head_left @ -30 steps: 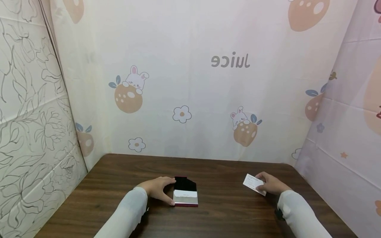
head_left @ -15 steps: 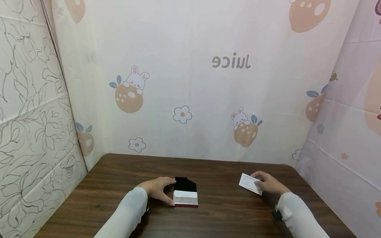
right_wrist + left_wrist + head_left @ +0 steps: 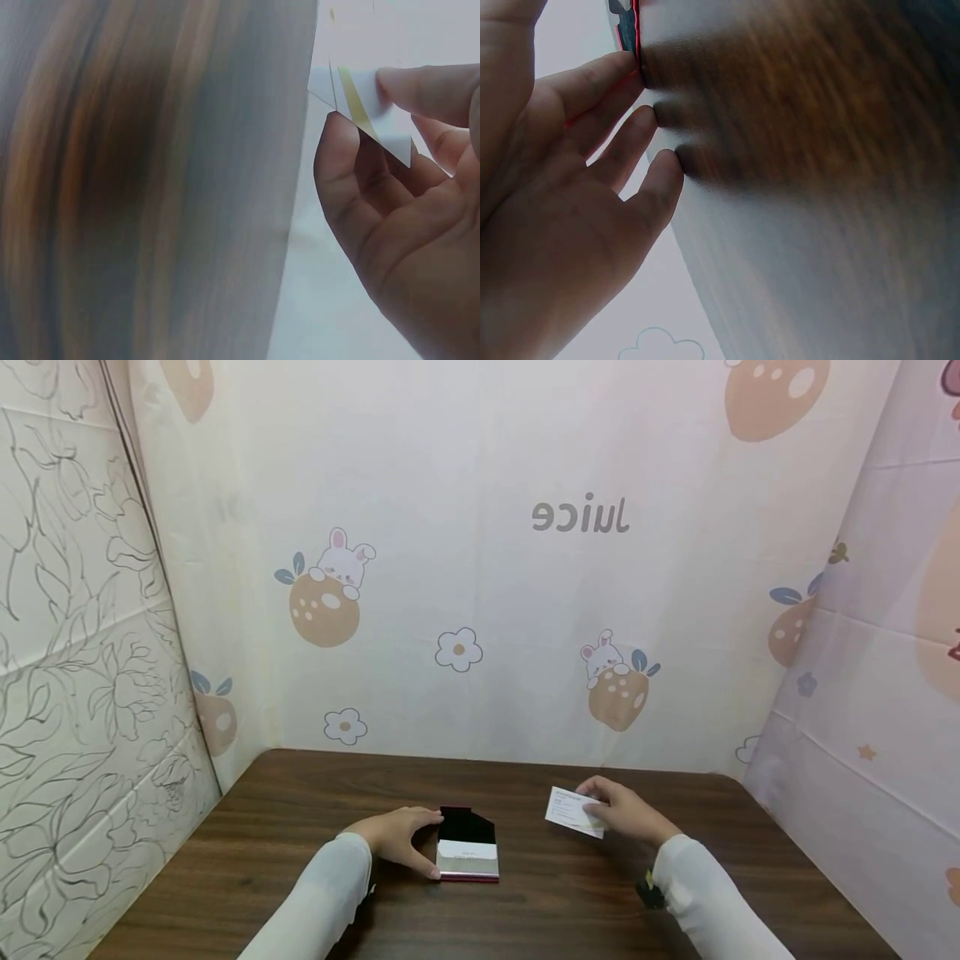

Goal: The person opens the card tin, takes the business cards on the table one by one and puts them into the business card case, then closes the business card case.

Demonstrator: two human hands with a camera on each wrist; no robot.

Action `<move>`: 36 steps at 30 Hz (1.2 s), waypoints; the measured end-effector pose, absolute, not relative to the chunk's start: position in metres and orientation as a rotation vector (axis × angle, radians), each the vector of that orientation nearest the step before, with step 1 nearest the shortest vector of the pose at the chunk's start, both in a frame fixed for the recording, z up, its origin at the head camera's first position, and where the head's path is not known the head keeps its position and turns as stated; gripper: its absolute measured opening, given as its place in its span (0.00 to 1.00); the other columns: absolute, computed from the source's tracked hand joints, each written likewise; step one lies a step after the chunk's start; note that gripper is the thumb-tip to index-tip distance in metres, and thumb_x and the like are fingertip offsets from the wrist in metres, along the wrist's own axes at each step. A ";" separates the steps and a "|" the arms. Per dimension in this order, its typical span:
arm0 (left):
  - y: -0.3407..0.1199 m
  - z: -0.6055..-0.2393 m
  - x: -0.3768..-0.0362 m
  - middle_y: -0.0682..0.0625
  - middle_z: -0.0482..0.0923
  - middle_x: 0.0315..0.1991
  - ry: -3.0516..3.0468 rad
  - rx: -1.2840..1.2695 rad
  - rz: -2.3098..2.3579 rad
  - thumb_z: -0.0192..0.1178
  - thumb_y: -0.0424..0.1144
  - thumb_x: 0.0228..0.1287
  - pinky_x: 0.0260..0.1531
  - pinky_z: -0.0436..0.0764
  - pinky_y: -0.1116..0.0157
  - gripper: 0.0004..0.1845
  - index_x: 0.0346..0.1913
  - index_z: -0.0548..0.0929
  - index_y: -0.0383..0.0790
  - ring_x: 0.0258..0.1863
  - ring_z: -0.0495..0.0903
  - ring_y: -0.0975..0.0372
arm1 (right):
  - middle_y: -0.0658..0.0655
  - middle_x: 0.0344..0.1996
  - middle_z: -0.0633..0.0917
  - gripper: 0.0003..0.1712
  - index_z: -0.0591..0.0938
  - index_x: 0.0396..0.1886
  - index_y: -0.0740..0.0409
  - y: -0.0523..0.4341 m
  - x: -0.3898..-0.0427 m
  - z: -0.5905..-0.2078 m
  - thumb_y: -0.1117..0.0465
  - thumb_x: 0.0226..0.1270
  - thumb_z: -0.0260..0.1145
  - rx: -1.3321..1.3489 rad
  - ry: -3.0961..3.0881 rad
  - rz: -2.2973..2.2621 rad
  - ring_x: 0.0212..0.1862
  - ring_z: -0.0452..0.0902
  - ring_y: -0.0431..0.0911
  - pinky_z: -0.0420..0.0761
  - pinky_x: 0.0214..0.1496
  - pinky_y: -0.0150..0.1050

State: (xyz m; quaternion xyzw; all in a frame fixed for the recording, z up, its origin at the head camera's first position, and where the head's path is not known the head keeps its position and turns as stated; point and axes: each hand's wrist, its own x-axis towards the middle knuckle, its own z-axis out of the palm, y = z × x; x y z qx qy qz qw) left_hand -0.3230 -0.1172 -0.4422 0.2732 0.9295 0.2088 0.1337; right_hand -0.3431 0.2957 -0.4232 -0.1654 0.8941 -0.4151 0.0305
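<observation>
An open card case [image 3: 467,845] with a red rim, black raised lid and silver front lies on the dark wooden table [image 3: 262,852] near its middle. My left hand [image 3: 401,837] curls round the case's left side, thumb at the back and fingers at the front; the left wrist view shows fingertips [image 3: 641,75] on the red edge [image 3: 636,34]. To the right of the case and slightly above the table, my right hand [image 3: 626,812] pinches a white printed card [image 3: 573,811]. In the right wrist view, finger and thumb [image 3: 420,90] pinch the card [image 3: 371,105].
Printed cloth walls close off the table: a pale sheet [image 3: 525,568] with rabbits and flowers at the back, a line-drawn floral sheet [image 3: 75,693] at the left, a pinkish one [image 3: 885,693] at the right. Bare wood lies between the case and the card.
My right hand has carried the card leftward, from the table's right side toward the case. The left hand and the case have stayed still.
</observation>
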 end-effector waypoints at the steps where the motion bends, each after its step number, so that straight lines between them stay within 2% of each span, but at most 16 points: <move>1: -0.117 -0.442 -0.323 0.46 0.65 0.73 2.695 0.792 0.606 0.77 0.59 0.49 0.66 0.64 0.44 0.50 0.73 0.69 0.43 0.72 0.62 0.50 | 0.58 0.40 0.80 0.11 0.77 0.53 0.61 0.289 -0.343 -0.422 0.68 0.73 0.61 -0.522 2.754 -1.281 0.38 0.78 0.48 0.81 0.34 0.41; 4: -0.117 -0.442 -0.323 0.46 0.65 0.73 2.692 0.800 0.610 0.77 0.59 0.50 0.67 0.64 0.45 0.50 0.74 0.69 0.42 0.72 0.62 0.50 | 0.57 0.40 0.81 0.11 0.78 0.53 0.59 0.270 -0.345 -0.421 0.67 0.74 0.61 -0.564 2.758 -1.280 0.38 0.79 0.47 0.81 0.34 0.41; 12: -0.117 -0.442 -0.324 0.45 0.64 0.73 2.684 0.832 0.608 0.76 0.58 0.51 0.67 0.63 0.45 0.50 0.74 0.68 0.41 0.72 0.61 0.49 | 0.51 0.42 0.82 0.10 0.80 0.51 0.54 0.218 -0.344 -0.418 0.65 0.74 0.62 -0.746 2.792 -1.188 0.41 0.77 0.45 0.77 0.43 0.42; 23: -0.116 -0.441 -0.324 0.44 0.66 0.71 2.704 0.827 0.602 0.77 0.58 0.50 0.67 0.64 0.47 0.50 0.73 0.69 0.39 0.71 0.63 0.50 | 0.46 0.41 0.82 0.09 0.82 0.49 0.46 0.159 -0.339 -0.425 0.64 0.74 0.63 -0.902 2.738 -1.111 0.42 0.75 0.43 0.77 0.46 0.42; 36: -0.116 -0.443 -0.327 0.44 0.68 0.71 2.704 0.861 0.610 0.77 0.59 0.49 0.67 0.65 0.48 0.52 0.73 0.68 0.36 0.70 0.64 0.50 | 0.46 0.39 0.82 0.08 0.82 0.48 0.49 0.136 -0.337 -0.438 0.64 0.73 0.65 -0.967 2.717 -1.066 0.42 0.76 0.41 0.77 0.48 0.43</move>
